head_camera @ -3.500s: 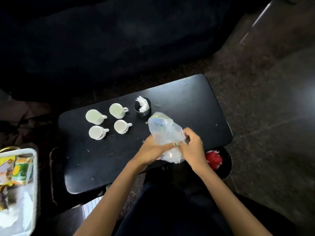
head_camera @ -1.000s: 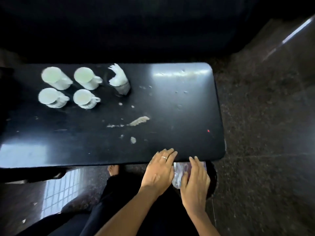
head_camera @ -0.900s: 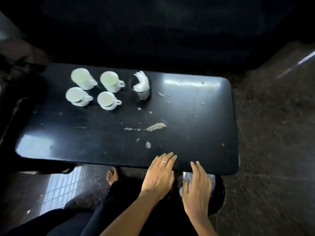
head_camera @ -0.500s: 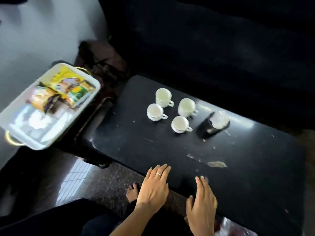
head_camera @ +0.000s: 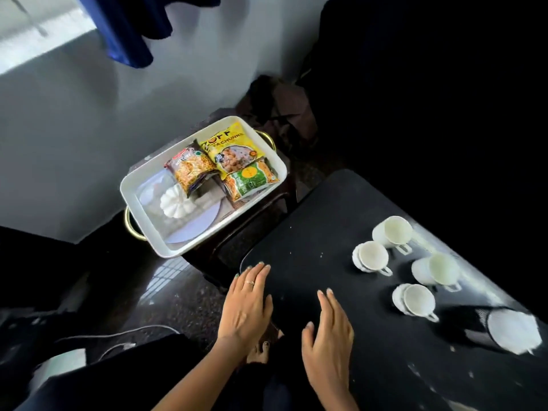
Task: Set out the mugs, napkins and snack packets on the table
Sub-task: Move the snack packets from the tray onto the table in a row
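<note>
Black table (head_camera: pixel 341 232), glossy, flecked with crumbs. Four white mugs (head_camera: pixel 370 256) clustered at its far right; dark holder of napkins (head_camera: pixel 514 330) beside them. Left hand (head_camera: pixel 246 307) and right hand (head_camera: pixel 329 342) hover empty at the near edge, fingers straight. Snack packets (head_camera: pixel 228 152) lie in a white tray (head_camera: pixel 130 188) left of the table, by a pale wall (head_camera: pixel 74 120). Dark speckled floor (head_camera: pixel 184 301).

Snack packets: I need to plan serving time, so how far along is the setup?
Done: four mugs and the napkin holder stand on the table. In hand: nothing; left hand and right hand are empty. Left: three snack packets lie in the white tray.
</note>
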Tool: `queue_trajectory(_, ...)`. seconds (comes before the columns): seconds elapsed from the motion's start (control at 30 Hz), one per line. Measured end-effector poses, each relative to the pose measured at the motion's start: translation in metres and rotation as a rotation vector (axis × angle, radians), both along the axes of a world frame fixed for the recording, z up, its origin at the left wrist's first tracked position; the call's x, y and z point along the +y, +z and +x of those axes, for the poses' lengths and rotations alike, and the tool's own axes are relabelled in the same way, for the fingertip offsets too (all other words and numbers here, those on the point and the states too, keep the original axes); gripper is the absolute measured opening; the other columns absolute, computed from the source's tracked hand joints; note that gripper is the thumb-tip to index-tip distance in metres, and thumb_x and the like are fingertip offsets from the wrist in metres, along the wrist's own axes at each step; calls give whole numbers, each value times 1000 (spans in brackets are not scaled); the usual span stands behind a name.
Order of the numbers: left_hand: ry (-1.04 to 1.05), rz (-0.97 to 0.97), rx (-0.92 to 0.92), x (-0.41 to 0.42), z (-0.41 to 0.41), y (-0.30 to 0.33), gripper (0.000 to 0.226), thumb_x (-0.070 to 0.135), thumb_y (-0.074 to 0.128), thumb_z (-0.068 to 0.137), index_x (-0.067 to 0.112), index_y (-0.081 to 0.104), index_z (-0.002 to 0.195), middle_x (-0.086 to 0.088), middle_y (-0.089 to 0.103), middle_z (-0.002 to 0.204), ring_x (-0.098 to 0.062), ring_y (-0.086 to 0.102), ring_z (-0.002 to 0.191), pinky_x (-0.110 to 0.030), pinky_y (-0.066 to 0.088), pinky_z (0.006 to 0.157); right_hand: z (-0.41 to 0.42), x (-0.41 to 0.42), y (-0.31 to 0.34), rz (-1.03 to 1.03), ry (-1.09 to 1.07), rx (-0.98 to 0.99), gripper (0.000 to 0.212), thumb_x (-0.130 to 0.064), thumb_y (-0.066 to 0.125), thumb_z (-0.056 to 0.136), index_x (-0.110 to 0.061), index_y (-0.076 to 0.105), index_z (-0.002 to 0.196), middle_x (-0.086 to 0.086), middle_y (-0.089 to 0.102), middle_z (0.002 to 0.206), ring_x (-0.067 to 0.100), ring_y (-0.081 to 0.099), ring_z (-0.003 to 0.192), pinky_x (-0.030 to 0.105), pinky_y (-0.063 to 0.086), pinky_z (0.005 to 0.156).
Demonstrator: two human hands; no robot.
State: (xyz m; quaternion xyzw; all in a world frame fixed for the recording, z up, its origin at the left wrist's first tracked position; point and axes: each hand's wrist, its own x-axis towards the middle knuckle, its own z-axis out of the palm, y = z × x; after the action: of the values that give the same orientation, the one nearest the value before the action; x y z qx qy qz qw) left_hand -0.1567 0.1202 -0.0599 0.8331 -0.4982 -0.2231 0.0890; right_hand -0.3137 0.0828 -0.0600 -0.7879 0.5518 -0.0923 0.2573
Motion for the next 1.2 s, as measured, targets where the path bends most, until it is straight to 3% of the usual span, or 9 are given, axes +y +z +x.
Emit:
queue_trajectory(0.2,181,-148,-13,-48,37,6,55,21,60,88,9,44,140,-10,47,144,-27,45,131,-40,35,111,58,-55,9,-2,108,-95,59,-3,64,75,-10,49,132,7,48,141,24,50,126,39,41,98)
queue_trajectory(0.43,341,-224,-46,-106,80,0,52,26,53,91,12,40,140,-9,41,145,-27,39,132,-39,31,110,128,-116,9,9,260,-151,52,-12,51,88,-12,41,139,5,37,149,20,38,135,39,33,106)
queue_trajectory(0.63,375,-269,-62,-138,110,-14,55,25,53,91,12,37,143,-9,37,149,-28,36,132,-39,31,107,173,-151,-1,4,254,-169,50,-16,50,90,-11,40,138,5,36,149,21,36,135,39,33,104)
queue_trajectory(0.87,292,-234,-80,-150,137,-37,58,33,50,94,19,31,148,-4,31,155,-26,23,144,-41,22,115,205,-174,-19,100,158,-52,56,-31,46,94,-14,28,145,4,27,153,23,27,138,43,27,105)
queue_trajectory(1.0,301,-261,-108,-144,140,-39,55,42,51,92,25,38,143,-1,44,143,-24,34,129,-40,31,97,220,-177,-16,195,6,-133,56,-36,48,94,-16,29,143,3,31,150,23,32,134,46,30,101)
queue_trajectory(1.2,339,-292,-74,-140,140,-39,57,34,59,83,26,43,137,-2,49,133,-22,35,119,-28,18,82,240,-186,-6,375,-227,-262,63,-42,63,85,-15,38,136,8,39,135,25,45,122,47,34,106)
